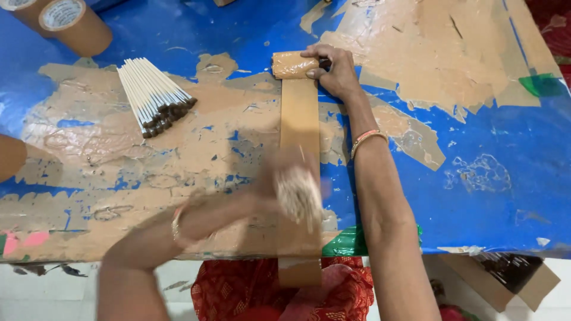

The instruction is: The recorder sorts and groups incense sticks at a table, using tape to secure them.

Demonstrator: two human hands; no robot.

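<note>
My right hand (334, 70) rests on a roll of brown tape (292, 64) at the far end of a long strip of tape (299, 119) laid down the blue table (488, 196). The strip runs toward me and hangs over the front edge. My left hand (279, 187), blurred by motion, holds a small bundle of thin pale sticks (298, 196) over the strip near the table's front.
A fanned bunch of white sticks with dark tips (156, 96) lies at the left. Two brown tape rolls (74, 24) stand at the back left. Old tape scraps cover much of the table. An open cardboard box (505, 273) sits below at the right.
</note>
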